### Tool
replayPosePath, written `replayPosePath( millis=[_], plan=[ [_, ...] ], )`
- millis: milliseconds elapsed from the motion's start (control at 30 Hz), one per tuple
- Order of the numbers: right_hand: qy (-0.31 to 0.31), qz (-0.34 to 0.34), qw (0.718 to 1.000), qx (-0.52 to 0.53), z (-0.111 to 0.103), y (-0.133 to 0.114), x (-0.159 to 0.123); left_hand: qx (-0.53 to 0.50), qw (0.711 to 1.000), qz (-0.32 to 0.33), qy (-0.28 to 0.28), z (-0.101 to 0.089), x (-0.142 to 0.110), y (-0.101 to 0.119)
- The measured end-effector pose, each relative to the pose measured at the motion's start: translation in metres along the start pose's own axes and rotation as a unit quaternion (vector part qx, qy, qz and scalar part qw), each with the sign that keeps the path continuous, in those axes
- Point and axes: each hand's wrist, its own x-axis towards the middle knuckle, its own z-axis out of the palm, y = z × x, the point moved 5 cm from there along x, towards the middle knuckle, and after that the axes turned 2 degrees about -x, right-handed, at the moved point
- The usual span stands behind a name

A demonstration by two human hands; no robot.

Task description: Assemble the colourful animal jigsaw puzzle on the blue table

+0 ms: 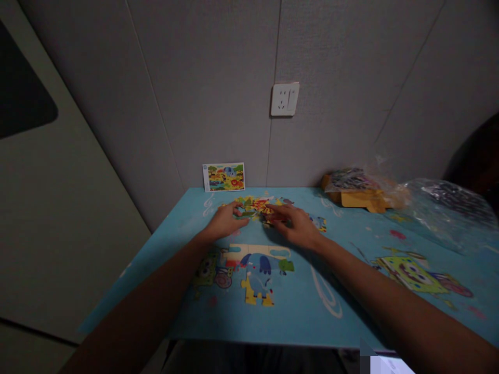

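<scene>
A loose heap of puzzle pieces (260, 203) lies toward the back of the table. My left hand (225, 221) is at the heap's left side, its fingers curved and apart, holding nothing that I can see. Over the right part of the heap, my right hand (298, 226) reaches in with fingers stretched and apart, touching or just above the pieces. It hides some of them. A joined puzzle section (257, 275) with a blue elephant lies flat nearer to me, between my forearms. Another blue and yellow piece (320, 223) shows just right of my right hand.
A picture card (226, 177) with animals leans on the wall behind the heap. At the back right lie an orange open box (362, 200) and crumpled clear plastic (436, 208). The blue table (171, 291) has printed cartoon figures. A socket (285, 99) is on the wall.
</scene>
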Motion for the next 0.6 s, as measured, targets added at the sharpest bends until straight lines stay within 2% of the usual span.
replayPosePath(
  millis=[100, 200, 267, 433, 533, 600],
  plan=[
    [-0.054, -0.065, 0.996, 0.011, 0.006, -0.013, -0.003, -0.090, 0.995, -0.029, -0.031, 0.004, 0.001, -0.003],
    [-0.089, -0.075, 0.993, -0.032, 0.013, -0.015, -0.005, -0.117, 0.992, -0.027, -0.048, 0.006, 0.000, -0.001],
    [-0.110, -0.073, 0.990, -0.055, 0.017, -0.015, -0.006, -0.104, 0.993, -0.016, -0.049, 0.005, -0.002, 0.003],
    [-0.145, -0.074, 0.982, -0.094, 0.023, -0.018, -0.008, 0.003, 0.999, 0.040, -0.034, 0.000, -0.008, 0.019],
    [-0.128, -0.075, 0.985, -0.092, 0.021, -0.019, -0.007, 0.044, 0.997, 0.063, -0.030, -0.003, -0.010, 0.025],
    [-0.074, -0.061, 0.992, -0.087, 0.015, -0.017, -0.004, 0.083, 0.995, 0.061, -0.015, -0.007, -0.010, 0.023]
  ],
)
